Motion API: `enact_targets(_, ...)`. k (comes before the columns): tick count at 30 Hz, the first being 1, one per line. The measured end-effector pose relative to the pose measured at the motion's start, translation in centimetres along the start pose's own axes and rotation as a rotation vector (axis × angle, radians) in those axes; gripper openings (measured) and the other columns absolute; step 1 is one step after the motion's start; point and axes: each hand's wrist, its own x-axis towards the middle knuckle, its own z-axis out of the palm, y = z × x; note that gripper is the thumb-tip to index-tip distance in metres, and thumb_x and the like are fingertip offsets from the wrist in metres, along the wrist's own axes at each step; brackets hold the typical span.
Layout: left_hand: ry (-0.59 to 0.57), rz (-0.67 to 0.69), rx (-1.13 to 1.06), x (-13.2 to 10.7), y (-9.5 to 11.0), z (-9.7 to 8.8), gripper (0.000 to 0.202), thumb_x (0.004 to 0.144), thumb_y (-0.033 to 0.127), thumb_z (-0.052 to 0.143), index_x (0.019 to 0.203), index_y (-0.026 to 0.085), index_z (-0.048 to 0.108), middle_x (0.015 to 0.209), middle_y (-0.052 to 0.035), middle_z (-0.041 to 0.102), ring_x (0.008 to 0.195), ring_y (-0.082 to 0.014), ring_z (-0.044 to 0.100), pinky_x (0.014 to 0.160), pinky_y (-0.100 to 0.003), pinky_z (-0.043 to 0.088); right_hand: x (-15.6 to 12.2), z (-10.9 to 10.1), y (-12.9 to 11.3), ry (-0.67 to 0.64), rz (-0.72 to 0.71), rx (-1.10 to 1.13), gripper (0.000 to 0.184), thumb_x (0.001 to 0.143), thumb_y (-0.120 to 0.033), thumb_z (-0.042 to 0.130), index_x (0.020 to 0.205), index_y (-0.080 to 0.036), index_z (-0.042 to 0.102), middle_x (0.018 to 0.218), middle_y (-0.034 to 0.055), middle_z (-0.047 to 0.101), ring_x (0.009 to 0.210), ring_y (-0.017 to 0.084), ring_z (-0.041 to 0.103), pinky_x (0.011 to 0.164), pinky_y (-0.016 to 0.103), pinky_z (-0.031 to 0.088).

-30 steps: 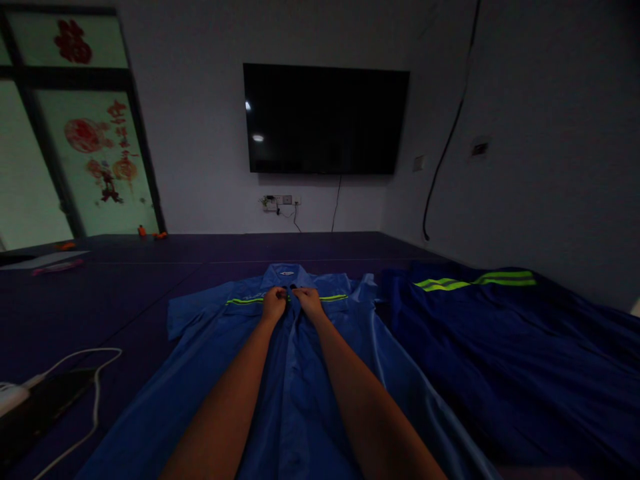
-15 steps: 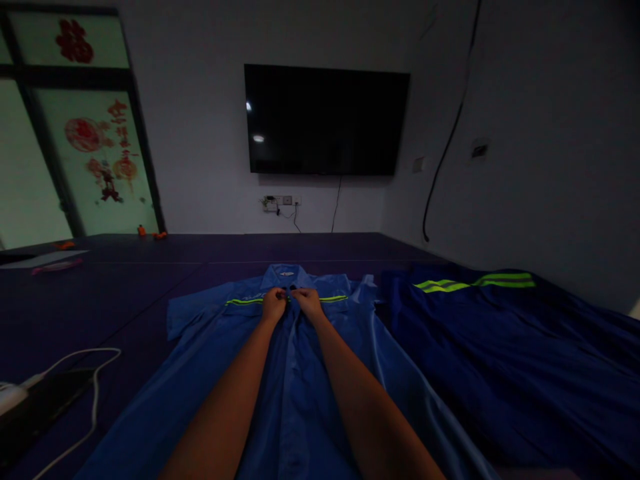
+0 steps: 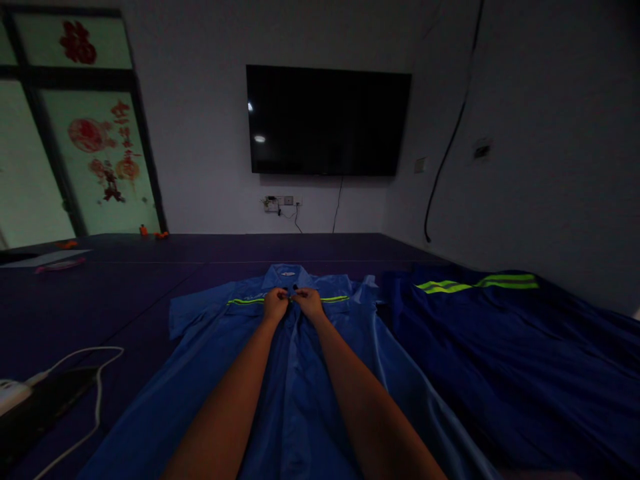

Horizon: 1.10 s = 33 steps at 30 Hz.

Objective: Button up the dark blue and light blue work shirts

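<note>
A light blue work shirt [image 3: 210, 347] with a yellow-green reflective stripe lies flat, front up, on a dark purple surface [image 3: 125, 280], collar away from me. My left hand [image 3: 275, 304] and my right hand [image 3: 309, 302] sit side by side on its front placket just below the collar. Both hands are closed, their fingers pinching the placket fabric at the chest stripe. What lies between the fingertips is too small and dark to make out.
A darker navy garment [image 3: 500, 347] with yellow-green stripes is spread to the right of the shirt. A white cable [image 3: 85, 373] and a dark device lie at the left edge. A black wall screen [image 3: 327, 120] hangs ahead, and glass doors [image 3: 95, 147] stand at the left.
My two hands have drawn slightly closer together at the placket. The view has shifted a little to the left. The shirt lies as before.
</note>
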Motion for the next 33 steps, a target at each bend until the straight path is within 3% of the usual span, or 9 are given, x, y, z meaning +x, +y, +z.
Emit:
enact_targets(15,0.024,-0.010,-0.010,-0.31,0.43,-0.32,0.019,0.063,0.004,0.051,0.068,0.015,0.065,0.077,-0.0045,0.067,0.076,-0.0153,0.061,0.072,-0.026,0.045,0.16,-0.01,0.49,-0.010,0.007,-0.044,0.020,0.059,-0.032,0.058,0.063,-0.015,0.066,0.060,0.0019,0.065,0.057,0.016,0.058,0.055,0.024,0.043)
enact_targets(29,0.040,-0.012,-0.015,-0.21,0.39,-0.27,0.017,0.064,0.005,0.051,0.068,0.015,0.065,0.079,-0.0050,0.067,0.079,-0.0160,0.061,0.075,-0.027,0.045,0.19,0.16,0.60,0.006,-0.005,-0.121,0.010,0.059,-0.023,0.059,0.061,-0.016,0.066,0.055,0.0002,0.063,0.055,0.015,0.056,0.054,0.024,0.043)
enact_targets(33,0.039,-0.014,-0.020,-0.14,0.28,-0.22,0.016,0.064,0.006,0.052,0.067,0.015,0.064,0.078,-0.0049,0.067,0.078,-0.0161,0.061,0.074,-0.027,0.046,0.24,0.02,0.32,-0.002,-0.021,-0.126,0.014,0.062,-0.027,0.057,0.059,-0.015,0.065,0.053,0.0003,0.061,0.053,0.015,0.055,0.054,0.025,0.042)
